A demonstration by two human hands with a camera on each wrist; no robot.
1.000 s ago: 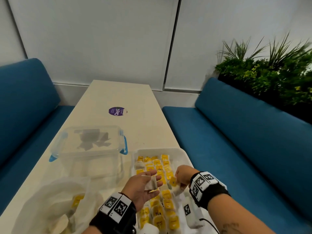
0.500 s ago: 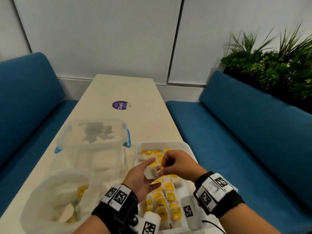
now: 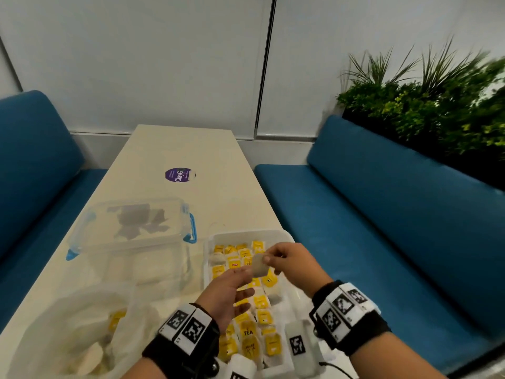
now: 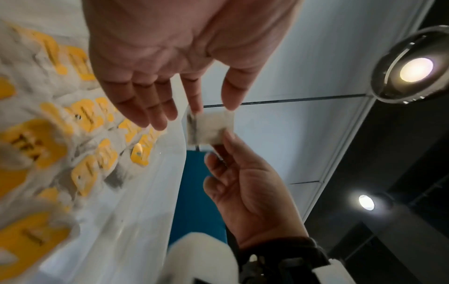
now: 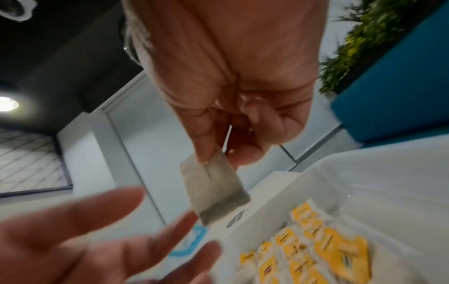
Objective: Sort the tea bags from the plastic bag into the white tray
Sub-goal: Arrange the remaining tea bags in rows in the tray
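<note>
Right hand (image 3: pixel 293 265) grip: thumb and forefinger pinch the top edge of one tea bag (image 3: pixel 259 266), which hangs over the far half of the white tray (image 3: pixel 284 235). Left hand (image 3: pixel 228 292) just below and beside that grip, palm up, fingers loose, holding nothing. Rows of yellow-tagged bags fill the tray under both hands. Plastic bag (image 3: pixel 68 329) sits well left of the grip on the counter (image 3: pixel 191 149), a few bags still inside. Clear box (image 3: pixel 131 231) lies left of the grip, beyond the plastic bag.

Left wrist view: left hand (image 4: pixel 175 53) open, its forefinger tip and thumb tip look to touch the tea bag (image 4: pixel 210 127) at its upper edge; right hand (image 4: pixel 250 192) holds it from the opposite side.

Right wrist view: right hand (image 5: pixel 233 90) pinches only a corner of the tea bag (image 5: pixel 215 192), left hand (image 5: pixel 97 234) open beneath, blurred.

Risk: corner-only pinch, so the bag could slip or swing and land crooked across the sorted rows. Thin paper may tear if both hands pull.
</note>
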